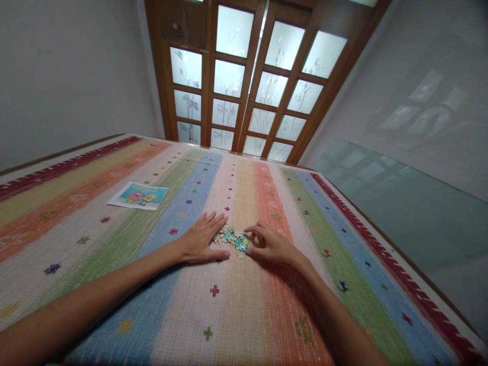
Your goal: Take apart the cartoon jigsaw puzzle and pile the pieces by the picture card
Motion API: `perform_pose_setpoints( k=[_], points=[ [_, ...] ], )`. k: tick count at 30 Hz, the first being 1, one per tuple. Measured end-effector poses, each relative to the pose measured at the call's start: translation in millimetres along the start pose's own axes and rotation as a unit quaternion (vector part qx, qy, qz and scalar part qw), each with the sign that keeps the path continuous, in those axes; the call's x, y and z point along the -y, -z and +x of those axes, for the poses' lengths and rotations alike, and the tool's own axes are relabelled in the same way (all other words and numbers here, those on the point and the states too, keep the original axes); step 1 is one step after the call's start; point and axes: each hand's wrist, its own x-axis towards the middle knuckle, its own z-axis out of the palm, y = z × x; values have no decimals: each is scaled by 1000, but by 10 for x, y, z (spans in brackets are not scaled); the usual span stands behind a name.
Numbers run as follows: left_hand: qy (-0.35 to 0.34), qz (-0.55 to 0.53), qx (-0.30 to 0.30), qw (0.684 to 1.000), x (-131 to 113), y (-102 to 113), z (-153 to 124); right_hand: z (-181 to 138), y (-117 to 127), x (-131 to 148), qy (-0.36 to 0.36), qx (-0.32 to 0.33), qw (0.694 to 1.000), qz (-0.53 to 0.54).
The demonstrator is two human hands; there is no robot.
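The left hand (202, 240) lies flat and wide, palm down, on the striped cloth (229, 315) that covers the bench (427, 282). Its fingers are stretched out straight and close together, pointing away from the person. The tips and the inner edge of the forefinger touch the left side of a small heap of puzzle pieces (232, 238).

The right hand (270, 245) rests on the other side of the heap. Its fingers are curled in narrow, with the thumb and fingertips at the right edge of the pieces. I cannot tell whether a piece is pinched between them.

The heap lies between the 2 hands, near the middle of the bench, on the pale cream stripe just beside the orange one. The pieces are mostly turquoise, yellow and white, loose and mixed together.

Both forearms are bare and reach in from the near edge, the left one crossing the blue stripe and the right one crossing the orange stripe.

Well apart from the heap, off to the left on the far side, a printed picture sheet (138, 195) with cartoon figures lies flat on the cloth. Beyond the bench stands a wooden door (244, 76) with frosted panes. To the right of the bench is a pale green glass surface (400, 213).
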Motion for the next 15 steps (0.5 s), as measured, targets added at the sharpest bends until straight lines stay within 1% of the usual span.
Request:
perform_pose_setpoints(
  k=[2,4,8,10,12,15],
  points=[
    [-21,2,-1,1000,-29,-27,45,4,-76,31,-16,0,1000,-12],
    [-45,-7,-8,999,-61,-72,100,31,-148,51,-24,-11,1000,1],
    [-72,-20,-34,997,-170,-177,230,87,-198,10,-23,-56,993,102],
    [-69,-15,-40,997,-244,-211,292,98,-175,-47,-40,-99,981,163],
    [-65,-2,-41,997,-312,-226,342,101,-139,-110,-74,-154,961,216],
    [-94,16,-31,995,-376,-219,386,102,-89,-180,-126,-225,927,272]
  ],
)
